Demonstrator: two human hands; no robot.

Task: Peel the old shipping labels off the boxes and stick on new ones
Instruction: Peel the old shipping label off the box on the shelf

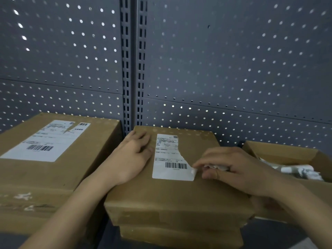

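Right hand pinches torn label at curled corner.

Pretty sure this is a stockroom or packing area, not anybody's house. The whole back wall is grey perforated metal panels with a slotted upright running up between them, the kind of racking you get in shops and warehouses. Plain brown cardboard everywhere: a left box and a middle box stacked on another, each with a printed barcode shipping label on top. At the right there's an open carton with white rolled-up bits inside.
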